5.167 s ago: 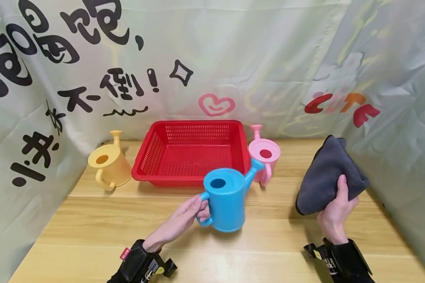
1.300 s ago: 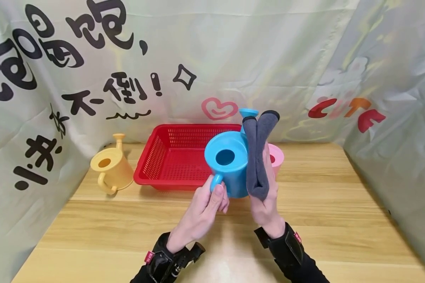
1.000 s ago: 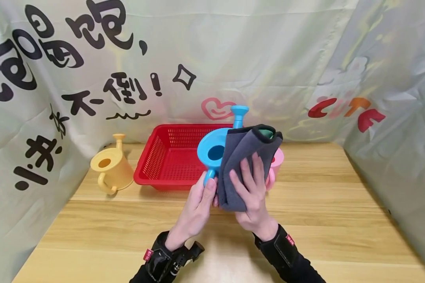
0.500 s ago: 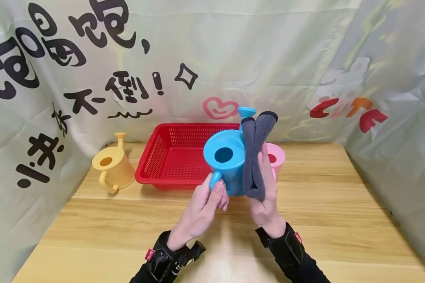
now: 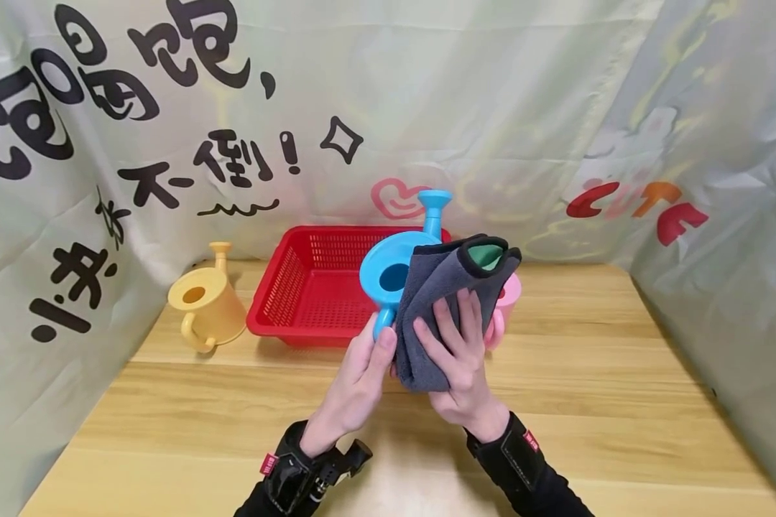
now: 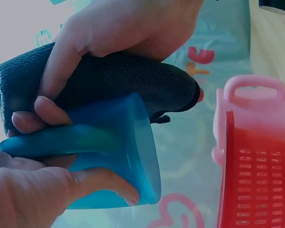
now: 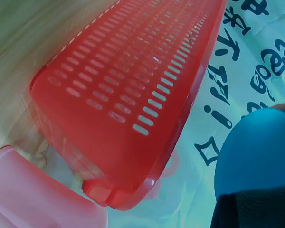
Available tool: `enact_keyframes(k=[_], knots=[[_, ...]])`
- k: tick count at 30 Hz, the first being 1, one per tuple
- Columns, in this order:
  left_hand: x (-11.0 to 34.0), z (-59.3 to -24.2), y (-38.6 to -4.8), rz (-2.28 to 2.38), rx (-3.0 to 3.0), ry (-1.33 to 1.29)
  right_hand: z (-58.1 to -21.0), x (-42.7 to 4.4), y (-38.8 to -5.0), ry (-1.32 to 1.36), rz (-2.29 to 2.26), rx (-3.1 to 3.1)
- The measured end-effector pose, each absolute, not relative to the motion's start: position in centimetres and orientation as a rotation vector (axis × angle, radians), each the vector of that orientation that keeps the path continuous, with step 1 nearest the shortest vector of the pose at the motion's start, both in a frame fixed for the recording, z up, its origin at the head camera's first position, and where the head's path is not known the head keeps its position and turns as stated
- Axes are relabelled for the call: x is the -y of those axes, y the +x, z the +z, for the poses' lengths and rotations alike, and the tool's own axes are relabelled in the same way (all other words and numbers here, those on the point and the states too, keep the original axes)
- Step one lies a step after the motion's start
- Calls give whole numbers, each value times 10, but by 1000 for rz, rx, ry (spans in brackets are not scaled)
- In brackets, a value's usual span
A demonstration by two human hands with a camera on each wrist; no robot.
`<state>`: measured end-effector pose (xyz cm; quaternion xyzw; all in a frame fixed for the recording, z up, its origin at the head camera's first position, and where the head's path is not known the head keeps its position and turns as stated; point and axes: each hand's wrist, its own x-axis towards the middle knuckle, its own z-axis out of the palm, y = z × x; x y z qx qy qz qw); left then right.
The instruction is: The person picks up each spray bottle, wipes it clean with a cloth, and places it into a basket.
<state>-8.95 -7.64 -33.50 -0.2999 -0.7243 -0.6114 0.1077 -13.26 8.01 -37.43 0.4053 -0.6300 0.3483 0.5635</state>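
Note:
In the head view a blue watering can [image 5: 376,262] is held up in front of the red basket, spout pointing away. The left hand [image 5: 356,380] grips its handle; in the left wrist view the thumb lies along the can's body [image 6: 109,161]. A folded dark grey cloth [image 5: 420,345] with a green inner side covers the can's right side. Spread over the cloth's outside, the right hand [image 5: 462,359] holds it against the can. In the right wrist view only part of the blue can [image 7: 256,152] and the cloth [image 7: 266,209] show.
The red basket [image 5: 265,332] stands at the back middle of the wooden table [image 5: 200,431]. A yellow watering can [image 5: 220,312] is left of it. A pink watering can [image 5: 507,291], partly hidden by the cloth, is on its right. Printed fabric hangs behind and at both sides.
Since half a second ago the can has turned and shifted slightly left, while the cloth has swung from edge-on to broad side. Earlier, the cloth was far right, apart from the can.

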Motion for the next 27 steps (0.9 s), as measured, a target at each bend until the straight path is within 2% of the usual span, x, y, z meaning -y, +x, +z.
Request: enact_keyframes(k=[13, 19, 27], knots=[[76, -333, -91, -1852, 2057, -1072, -361, -97, -137, 1009, 1344, 1487], [76, -334, -92, -1878, 1988, -1061, -365, -88, -138, 980, 1105, 1476], [78, -334, -89, -1824, 2123, -867, -378, -76, -131, 975, 837, 1530]])
